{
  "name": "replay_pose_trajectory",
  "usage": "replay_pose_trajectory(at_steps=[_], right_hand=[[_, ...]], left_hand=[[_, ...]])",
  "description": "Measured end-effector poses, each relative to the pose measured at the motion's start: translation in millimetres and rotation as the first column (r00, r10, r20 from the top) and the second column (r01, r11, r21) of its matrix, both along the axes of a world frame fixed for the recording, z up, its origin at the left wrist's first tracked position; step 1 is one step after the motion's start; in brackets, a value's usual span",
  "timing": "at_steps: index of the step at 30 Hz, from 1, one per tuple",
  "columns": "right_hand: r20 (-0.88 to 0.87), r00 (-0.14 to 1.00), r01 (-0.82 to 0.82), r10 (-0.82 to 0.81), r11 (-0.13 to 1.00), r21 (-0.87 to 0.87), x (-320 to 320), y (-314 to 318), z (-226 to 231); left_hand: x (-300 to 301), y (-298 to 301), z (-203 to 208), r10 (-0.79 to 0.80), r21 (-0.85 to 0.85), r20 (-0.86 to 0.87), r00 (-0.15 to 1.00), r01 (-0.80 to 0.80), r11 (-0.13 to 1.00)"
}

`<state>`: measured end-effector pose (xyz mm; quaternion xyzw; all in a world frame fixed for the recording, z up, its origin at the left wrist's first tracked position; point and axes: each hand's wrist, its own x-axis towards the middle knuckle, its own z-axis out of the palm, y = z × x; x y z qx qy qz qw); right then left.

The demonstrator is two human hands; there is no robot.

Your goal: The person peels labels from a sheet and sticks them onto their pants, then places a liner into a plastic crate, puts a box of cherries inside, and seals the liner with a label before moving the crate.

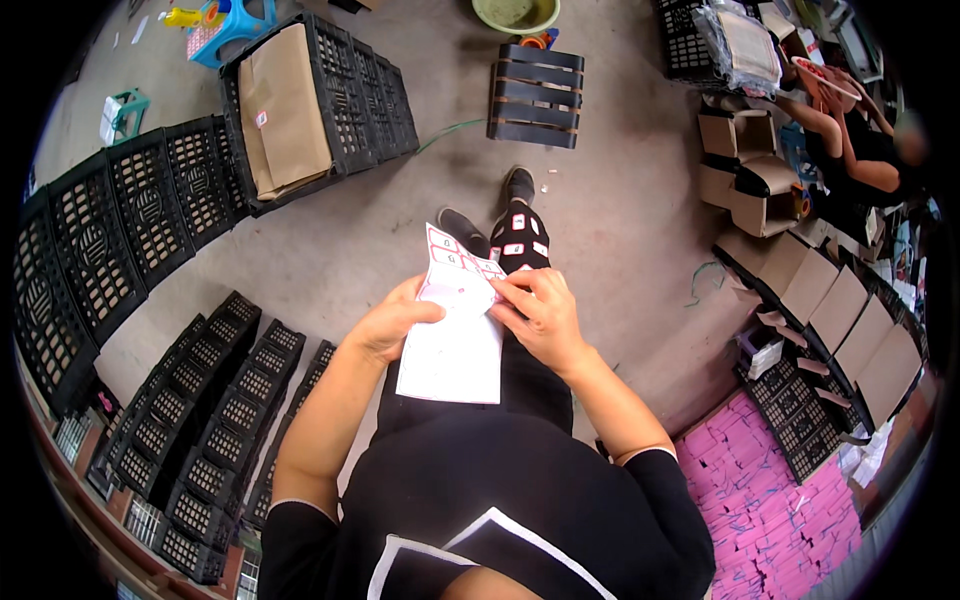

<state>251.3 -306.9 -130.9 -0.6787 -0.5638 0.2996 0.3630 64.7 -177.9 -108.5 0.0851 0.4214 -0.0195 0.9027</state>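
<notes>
**White label sheet held between both hands, centre of frame**

Label sheet [450, 350]: at frame centre, in front of the torso, above the lap. White, thin, longer than wide, slightly bent across the middle. Upper part bears rounded, red-outlined labels [447, 243] with dark marks, in rows; lower part mostly plain white. Small red spot near mid-sheet. Finer print too small to make out.

Left hand [395, 320]: closed on the sheet's left edge, thumb lying flat across the front, fingers largely hidden behind. Right hand [540, 315]: thumb and fingers pinched together at the right edge, just below the labels; cannot tell whether a single label is caught there. Hands near each other, sheet between.

Similar red-edged stickers [514, 249] dot the black trouser leg [525, 262], just above right of the sheet.
</notes>
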Motion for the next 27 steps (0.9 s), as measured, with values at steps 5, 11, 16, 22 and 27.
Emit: replay_pose_trajectory(at_steps=[5, 11, 16, 22, 27], right_hand=[[0.249, 0.968, 0.009, -0.037, 0.994, 0.113, -2, 2, 3], [0.102, 0.994, 0.021, -0.031, 0.995, 0.096, 2, 5, 1], [-0.495, 0.822, 0.158, -0.28, 0.949, -0.274, 15, 4, -6], [-0.389, 0.771, 0.301, -0.504, 0.827, -0.474, 37, 1, -61], [0.418, 0.801, -0.353, 0.428, 0.902, -0.248, 17, -22, -135]], left_hand=[[4, -8, 0, 0.044, -0.011, 0.002, 0.999, -0.044, 0.999], [6, -5, 5, -0.079, 0.143, -0.025, 0.997, 0.082, 0.986], [5, 1, 8, -0.312, 0.371, -0.099, 0.945, 0.326, 0.869], [-20, 2, -8, -0.311, 0.419, -0.284, 0.907, 0.409, 0.81], [-38, -5, -25, -0.206, 0.392, -0.358, 0.911, 0.347, 0.852]])
